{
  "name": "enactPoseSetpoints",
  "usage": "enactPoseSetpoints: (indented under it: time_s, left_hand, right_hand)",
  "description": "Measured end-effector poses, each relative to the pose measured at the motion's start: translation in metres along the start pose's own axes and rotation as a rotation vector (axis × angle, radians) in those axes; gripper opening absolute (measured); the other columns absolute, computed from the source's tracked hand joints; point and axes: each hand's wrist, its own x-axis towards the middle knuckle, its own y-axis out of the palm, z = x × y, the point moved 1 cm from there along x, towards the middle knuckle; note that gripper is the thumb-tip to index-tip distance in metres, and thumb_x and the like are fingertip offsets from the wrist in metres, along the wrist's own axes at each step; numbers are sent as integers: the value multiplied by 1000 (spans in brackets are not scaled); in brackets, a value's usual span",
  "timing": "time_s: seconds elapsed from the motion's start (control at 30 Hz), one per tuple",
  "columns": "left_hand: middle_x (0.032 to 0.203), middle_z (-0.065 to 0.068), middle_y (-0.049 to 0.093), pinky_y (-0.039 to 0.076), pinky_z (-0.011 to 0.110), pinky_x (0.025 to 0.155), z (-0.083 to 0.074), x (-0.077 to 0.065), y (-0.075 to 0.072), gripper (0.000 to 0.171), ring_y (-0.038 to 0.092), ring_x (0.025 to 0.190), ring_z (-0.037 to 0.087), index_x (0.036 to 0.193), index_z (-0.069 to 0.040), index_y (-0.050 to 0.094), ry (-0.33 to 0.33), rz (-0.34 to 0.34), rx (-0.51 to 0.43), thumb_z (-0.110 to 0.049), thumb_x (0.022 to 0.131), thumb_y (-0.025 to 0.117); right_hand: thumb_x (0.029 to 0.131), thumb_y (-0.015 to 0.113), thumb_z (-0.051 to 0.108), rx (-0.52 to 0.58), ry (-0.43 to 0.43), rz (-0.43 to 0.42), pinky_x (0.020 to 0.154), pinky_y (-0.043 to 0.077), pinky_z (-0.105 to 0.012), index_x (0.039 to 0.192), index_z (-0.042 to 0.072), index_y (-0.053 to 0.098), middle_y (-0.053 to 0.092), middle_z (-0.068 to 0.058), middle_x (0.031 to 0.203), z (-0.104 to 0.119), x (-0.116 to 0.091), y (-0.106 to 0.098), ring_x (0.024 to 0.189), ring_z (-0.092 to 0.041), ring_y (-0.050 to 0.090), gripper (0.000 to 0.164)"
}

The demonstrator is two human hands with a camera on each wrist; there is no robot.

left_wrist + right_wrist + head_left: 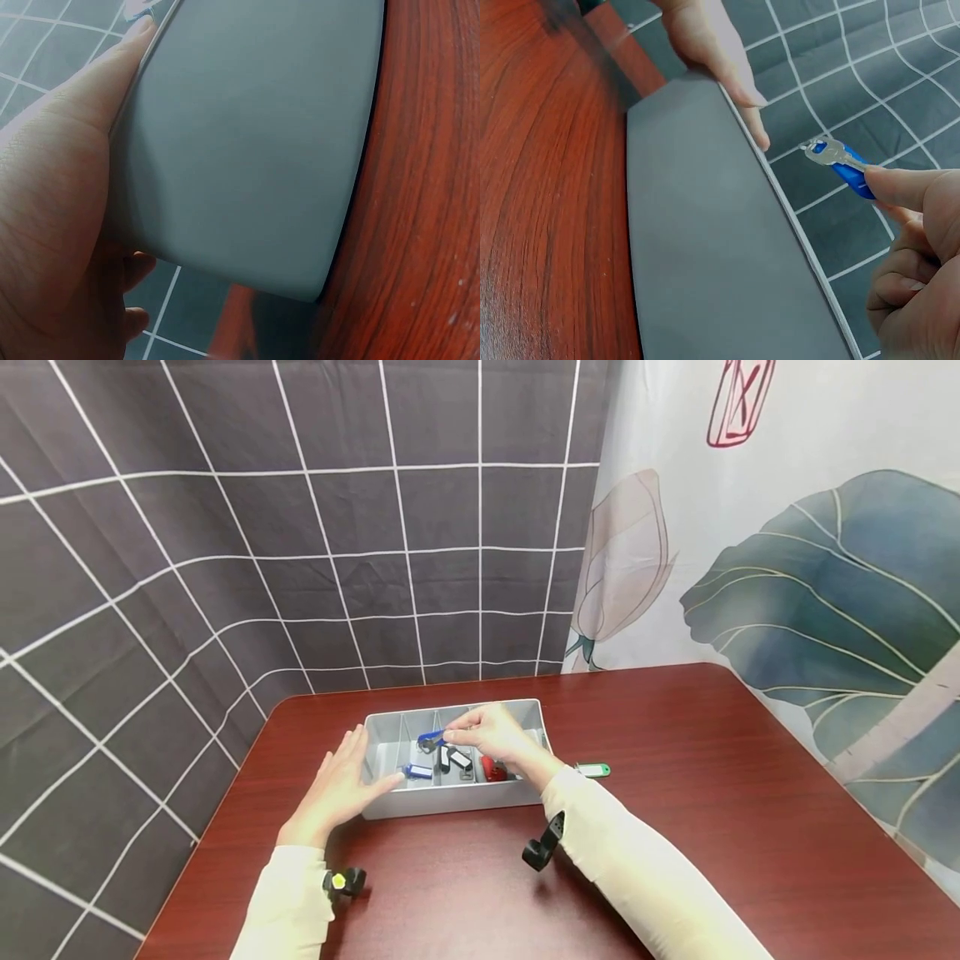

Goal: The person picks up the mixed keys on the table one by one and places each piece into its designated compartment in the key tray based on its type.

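A grey divided tray (450, 800) sits on the table with key tags in its compartments. My right hand (491, 733) is over the tray, pinching a blue key tag (853, 180) with a silver key (832, 154) between thumb and finger. At the tray's left end my left hand (337, 785) rests, fingers extended along the side and thumb reaching over the front rim. Near that thumb lies another blue key tag (418, 772). Black key tags (459, 758) lie in the middle, and a red key tag (491, 768) is partly hidden under my right wrist.
A green key tag (594, 770) lies on the reddish-brown table (675, 727), right of the tray. Behind the table hang a dark grid-patterned curtain (435, 510) and a white cloth with leaf prints (675, 435). Both wrists wear small black cameras.
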Motion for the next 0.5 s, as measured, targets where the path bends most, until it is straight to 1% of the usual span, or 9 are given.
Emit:
enactPoseSetpoints:
  time_s: [0.17,0.33,0.5]
  left_hand:
    - [157,20,20,16,64,110,0,0,0,111,16,144,38,152,0,19,1,-8,2,-74,78,56]
    - [157,19,19,15,63,111,-1,0,0,112,16,144,37,152,0,19,-1,-7,-1,-76,78,55]
    - [157,19,19,15,63,111,-1,-1,-1,113,15,145,36,152,1,19,0,-3,-4,-77,77,54]
  right_hand:
    - [81,78,17,-23,0,0,71,49,-27,93,5,78,73,-2,83,-1,4,9,82,-10,59,17]
    - [80,78,18,-92,10,-17,68,47,-27,90,7,79,73,1,77,-3,11,18,76,-8,57,14]
    - [81,78,20,-149,22,-25,73,48,-27,89,10,79,73,4,81,-1,17,23,82,-8,59,13]
